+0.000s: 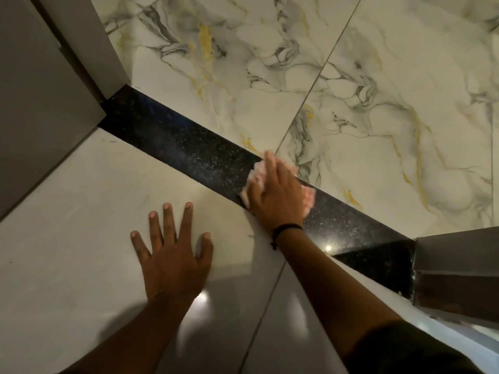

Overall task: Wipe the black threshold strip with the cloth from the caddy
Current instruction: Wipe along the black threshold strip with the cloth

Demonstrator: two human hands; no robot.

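Pale glossy floor tiles (81, 211) fill the near side of my view, and marble-patterned tiles (378, 90) veined in grey and yellow lie on the far side, with a grey door frame (40, 90) standing at about 10 o'clock. Between the two floors runs the black threshold strip (175, 141), speckled and shiny, slanting from 10 o'clock down toward 4 o'clock, where it meets a grey frame base (456, 265). My left hand (172, 255) lies flat on the pale tile at about 6 o'clock, fingers spread wide, palm down, holding nothing and just short of the strip's near edge. To its right my right hand (278, 195) presses flat on the cloth (309, 198), fingers together and pointing toward 12 o'clock. That pink and white cloth sits bunched on the strip near the middle of the view, its edges showing on both sides of my hand. A dark wristband (286, 229) circles my right wrist.
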